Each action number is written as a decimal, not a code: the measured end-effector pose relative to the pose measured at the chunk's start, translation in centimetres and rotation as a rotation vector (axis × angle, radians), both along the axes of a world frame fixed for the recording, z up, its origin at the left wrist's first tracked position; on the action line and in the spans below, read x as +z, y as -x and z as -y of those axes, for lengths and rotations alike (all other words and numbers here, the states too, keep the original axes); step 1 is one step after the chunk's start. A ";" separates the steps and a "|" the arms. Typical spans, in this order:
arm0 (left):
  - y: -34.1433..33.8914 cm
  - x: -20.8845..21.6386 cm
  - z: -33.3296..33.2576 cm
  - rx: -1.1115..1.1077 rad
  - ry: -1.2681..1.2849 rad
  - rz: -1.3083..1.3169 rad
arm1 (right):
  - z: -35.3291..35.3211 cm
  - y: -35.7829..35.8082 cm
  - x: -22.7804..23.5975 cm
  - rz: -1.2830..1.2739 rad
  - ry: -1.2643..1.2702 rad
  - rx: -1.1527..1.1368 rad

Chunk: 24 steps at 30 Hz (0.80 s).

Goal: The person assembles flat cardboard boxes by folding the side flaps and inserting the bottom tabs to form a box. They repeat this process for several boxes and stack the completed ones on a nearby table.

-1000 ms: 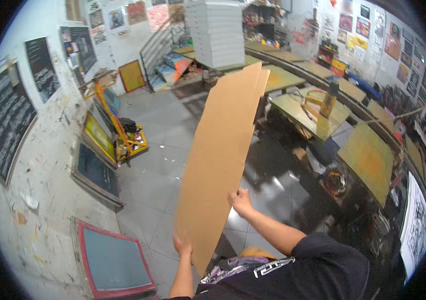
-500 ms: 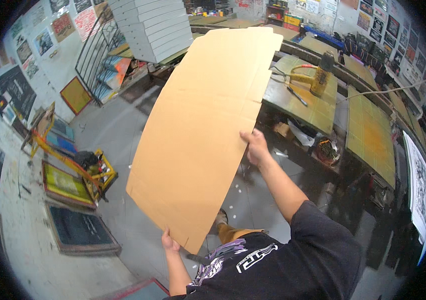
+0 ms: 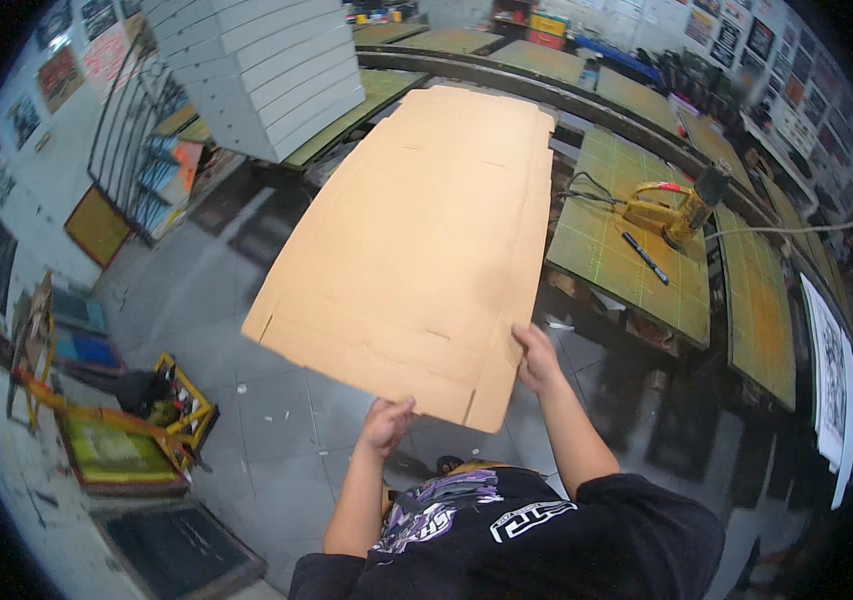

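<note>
A large flat cardboard sheet [image 3: 406, 230], tan with creases and short slots cut in its edges, stretches away from me. My left hand [image 3: 386, 425] is closed on its near edge, thumb on top. On the sheet's right edge, close to the near corner, my right hand [image 3: 538, 358] grips it too; the fingers beneath are hidden. The far end reaches over the row of boards at the back. To the right of the sheet, a yellow heat gun [image 3: 674, 212] and a dark marker pen [image 3: 645, 257] rest on a greenish board [image 3: 596, 245].
Stacked grey boxes [image 3: 256, 80] stand at the back left. More flat boards [image 3: 746, 310] line the right side. A yellow stool-like frame [image 3: 196, 410] and framed screens [image 3: 181, 550] lie along the left wall. White scraps dot the tiled floor [image 3: 276, 430].
The cardboard sheet has swung from a steep tilt to a flatter one, its far end lower. My left hand has moved up and right along the near edge; my right hand sits lower.
</note>
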<state>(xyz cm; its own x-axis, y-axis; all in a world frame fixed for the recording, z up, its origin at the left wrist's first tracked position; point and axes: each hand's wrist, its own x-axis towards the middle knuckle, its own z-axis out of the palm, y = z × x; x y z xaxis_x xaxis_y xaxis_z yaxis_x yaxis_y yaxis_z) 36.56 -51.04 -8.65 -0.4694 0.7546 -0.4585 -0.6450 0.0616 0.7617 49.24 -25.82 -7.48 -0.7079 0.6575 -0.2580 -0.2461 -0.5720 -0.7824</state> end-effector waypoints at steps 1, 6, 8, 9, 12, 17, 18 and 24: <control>1.2 0.4 0.0 -0.139 0.103 -0.039 | 1.2 -0.4 0.1 0.071 0.010 -0.021; 8.9 1.7 -0.5 -0.472 0.086 -0.244 | 5.3 1.5 2.3 0.251 -0.052 -0.093; 12.3 2.0 -0.9 -0.566 0.011 -0.235 | 6.9 2.7 3.5 0.220 -0.071 -0.137; 14.1 1.8 -1.6 -0.659 0.065 -0.296 | 7.5 3.3 3.6 0.244 -0.096 -0.190; 17.6 1.2 -3.1 -0.834 0.172 -0.407 | 10.1 4.7 3.2 0.317 -0.132 -0.301; 18.7 1.5 -3.8 -0.914 0.175 -0.364 | 14.0 7.4 4.8 0.503 -0.160 -0.455; 18.5 1.4 -4.0 -0.993 0.123 -0.330 | 14.0 7.4 3.2 0.442 -0.209 -0.520; 17.2 4.4 -3.8 -1.508 -0.268 -0.453 | 15.9 7.1 0.0 0.329 -0.209 -0.566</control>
